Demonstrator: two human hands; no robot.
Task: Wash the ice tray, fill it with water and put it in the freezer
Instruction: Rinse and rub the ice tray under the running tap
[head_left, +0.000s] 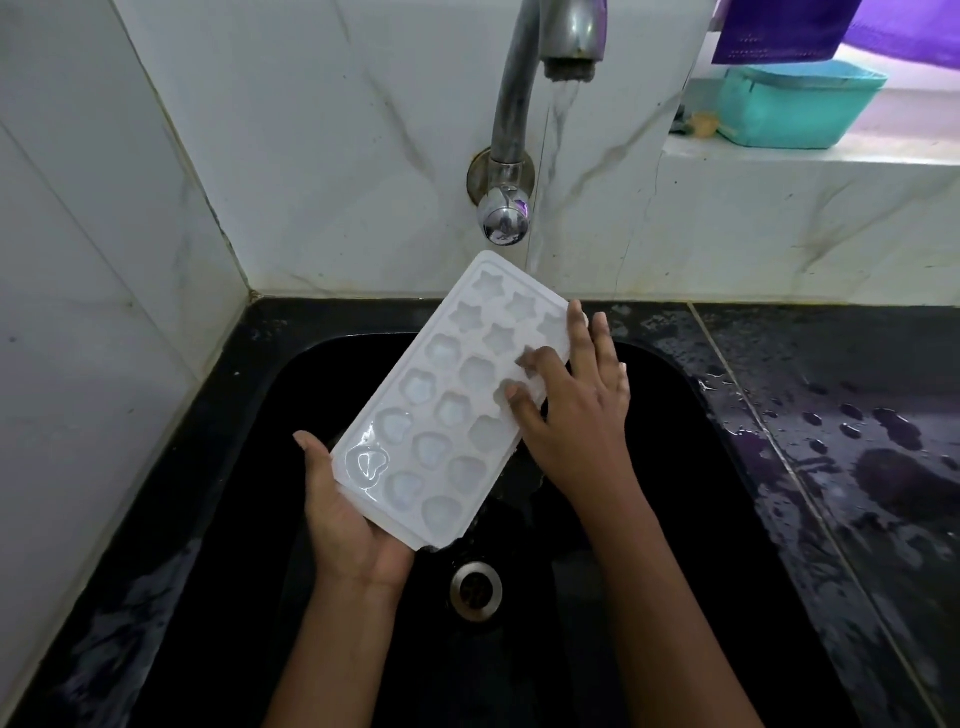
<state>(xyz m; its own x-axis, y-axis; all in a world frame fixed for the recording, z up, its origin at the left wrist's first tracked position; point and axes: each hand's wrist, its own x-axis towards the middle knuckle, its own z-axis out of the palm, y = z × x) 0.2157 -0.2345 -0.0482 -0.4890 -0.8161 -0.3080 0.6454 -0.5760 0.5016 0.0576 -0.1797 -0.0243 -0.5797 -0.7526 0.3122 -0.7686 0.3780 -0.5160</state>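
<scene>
From here I see the white ice tray (447, 405) held aslant over the black sink (675, 467), its length running from 7 to 1 o'clock, with its far end near the water falling from the tap (519, 104) at 12 o'clock. The left hand (353, 530) cups the tray's near end from below, thumb hooked up its edge. The right hand (576, 410) lies on top at 3 o'clock, fingers spread, thumb and forefinger pressing into the cavities
</scene>
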